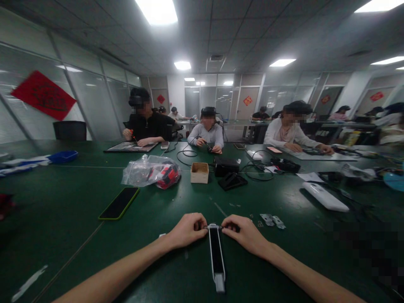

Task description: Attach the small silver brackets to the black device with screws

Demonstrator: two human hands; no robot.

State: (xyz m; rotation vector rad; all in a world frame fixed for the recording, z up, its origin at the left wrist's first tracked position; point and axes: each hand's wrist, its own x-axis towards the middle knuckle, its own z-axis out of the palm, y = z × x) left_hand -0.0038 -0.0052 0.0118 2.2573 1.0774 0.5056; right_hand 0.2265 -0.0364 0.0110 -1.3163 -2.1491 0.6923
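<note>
A long, narrow device [216, 252] with a pale silver frame and a black middle lies on the green table, pointing toward me; its near end carries a light grey block. My left hand [190, 228] is closed in a pinch at the left side of its far end. On the opposite side, my right hand [241, 231] pinches the same end. Small dark bits show at both sets of fingertips, too small to name. Just right of my right hand lie several small metal plates [272, 221] and tiny bits.
A phone [119, 204] lies to the left. Ahead are a clear plastic bag [139, 171] with red-and-black contents, a small cardboard box [199, 173] and black boxes [226, 167]. A white device [325, 197] and cables are at right. Several people work across the table.
</note>
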